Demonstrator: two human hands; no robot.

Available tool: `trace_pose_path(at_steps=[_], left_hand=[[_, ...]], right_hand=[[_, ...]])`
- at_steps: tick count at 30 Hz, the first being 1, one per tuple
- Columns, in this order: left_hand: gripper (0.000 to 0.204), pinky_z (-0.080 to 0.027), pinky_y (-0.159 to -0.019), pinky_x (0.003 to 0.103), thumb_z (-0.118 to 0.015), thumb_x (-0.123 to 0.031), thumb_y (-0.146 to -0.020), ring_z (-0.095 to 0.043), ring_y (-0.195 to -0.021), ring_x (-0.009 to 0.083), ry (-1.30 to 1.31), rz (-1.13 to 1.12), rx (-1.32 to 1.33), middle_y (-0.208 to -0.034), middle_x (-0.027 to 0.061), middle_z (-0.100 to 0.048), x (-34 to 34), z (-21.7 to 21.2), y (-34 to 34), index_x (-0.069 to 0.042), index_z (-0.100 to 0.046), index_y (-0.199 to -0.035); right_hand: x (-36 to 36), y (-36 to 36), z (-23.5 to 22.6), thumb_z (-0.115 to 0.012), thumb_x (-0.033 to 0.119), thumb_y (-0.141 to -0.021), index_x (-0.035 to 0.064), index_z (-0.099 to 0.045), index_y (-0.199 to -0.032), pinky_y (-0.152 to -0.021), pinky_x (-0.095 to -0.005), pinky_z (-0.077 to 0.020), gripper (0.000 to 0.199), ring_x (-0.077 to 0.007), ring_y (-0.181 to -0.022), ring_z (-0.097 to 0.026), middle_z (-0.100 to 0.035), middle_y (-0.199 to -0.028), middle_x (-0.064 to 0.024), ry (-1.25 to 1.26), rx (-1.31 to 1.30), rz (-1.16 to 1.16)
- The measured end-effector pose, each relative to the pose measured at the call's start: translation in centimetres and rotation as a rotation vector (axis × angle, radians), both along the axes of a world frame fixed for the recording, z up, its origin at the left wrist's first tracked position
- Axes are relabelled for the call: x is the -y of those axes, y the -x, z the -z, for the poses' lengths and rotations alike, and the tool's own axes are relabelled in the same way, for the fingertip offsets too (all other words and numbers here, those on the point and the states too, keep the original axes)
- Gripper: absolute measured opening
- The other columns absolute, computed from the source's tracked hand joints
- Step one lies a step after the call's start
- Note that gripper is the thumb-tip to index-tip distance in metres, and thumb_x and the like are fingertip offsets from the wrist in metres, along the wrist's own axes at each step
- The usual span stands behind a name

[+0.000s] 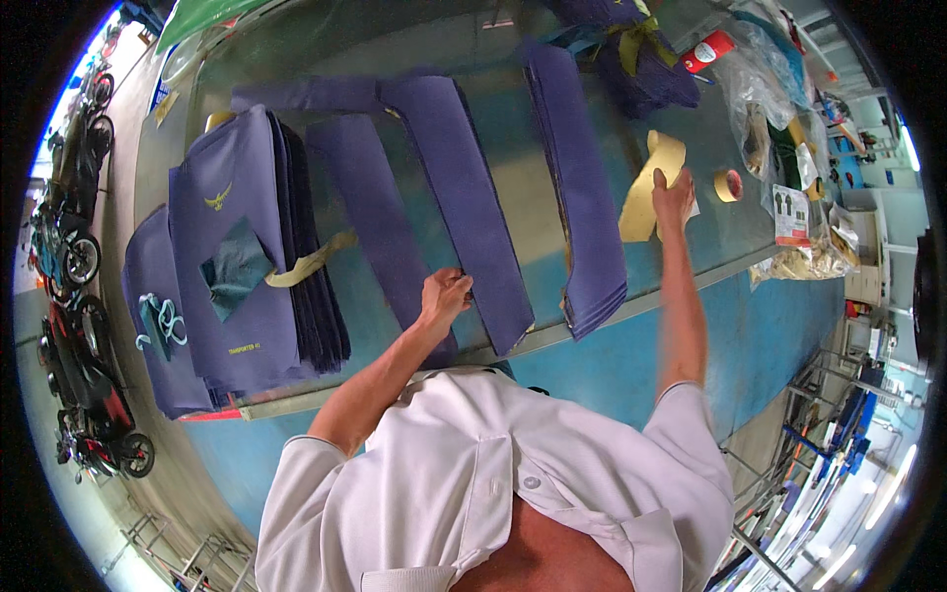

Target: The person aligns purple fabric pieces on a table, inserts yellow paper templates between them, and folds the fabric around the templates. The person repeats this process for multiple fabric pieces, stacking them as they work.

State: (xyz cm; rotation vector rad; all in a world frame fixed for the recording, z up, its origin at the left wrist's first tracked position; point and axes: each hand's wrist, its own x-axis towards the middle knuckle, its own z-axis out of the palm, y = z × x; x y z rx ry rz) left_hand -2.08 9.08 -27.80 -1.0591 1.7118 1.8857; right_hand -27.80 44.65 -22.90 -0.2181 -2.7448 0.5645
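My right hand (674, 197) is closed on a curved yellow piece of card or stiff paper (639, 202) at the table's right side. My left hand (447, 296) is closed in a pinch at the left edge of a long stack of purple-blue fabric strips (462, 187). Whatever sits in its fingertips is too small to make out. Left of that stack lies a single flat strip (370, 202), partly under my left hand and forearm. Another stack of purple-blue strips (582, 197) lies between my hands, its layers showing at the near end.
A thick pile of purple-blue panels (237, 178) lies at left, with a dark green cloth (235, 268) and light-blue-handled scissors (168, 321) on the panels. A tape roll (728, 185), a red can (706, 51) and plastic bags (760, 74) are at right. Bundled purple fabric (641, 84) lies at the back.
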Motion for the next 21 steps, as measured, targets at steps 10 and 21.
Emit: trace_pose_path(at_steps=[10,21], left_hand=[[0.02,-0.053,-0.074,0.034,-0.056,-0.017,-0.092,-0.059,-0.083,0.0195,-0.187,-0.041,0.038,-0.096,0.0053,-0.059,0.0,-2.0,-0.3,-0.003,-0.059,-0.104],[0.035,-0.051,-0.078,0.037,-0.054,-0.022,-0.094,-0.06,-0.091,0.0227,-0.298,-0.044,0.038,-0.105,0.0085,-0.06,-0.1,-2.6,-0.3,-0.002,-0.054,-0.122]], right_hand=[[20.3,-27.0,0.5,-0.08,0.025,-0.07,-0.0022,-0.036,-0.136,-0.105,-0.057,-0.0313,0.085,-0.0503,-0.134,-0.025,-0.028,-0.145,-0.0268,-0.003,0.596,-0.626],[17.3,-25.3,2.9,-0.075,0.009,-0.066,-0.0027,-0.061,-0.104,-0.098,-0.041,-0.045,0.043,-0.0351,-0.117,-0.055,-0.047,-0.138,-0.0245,0.34,0.481,-0.588]])
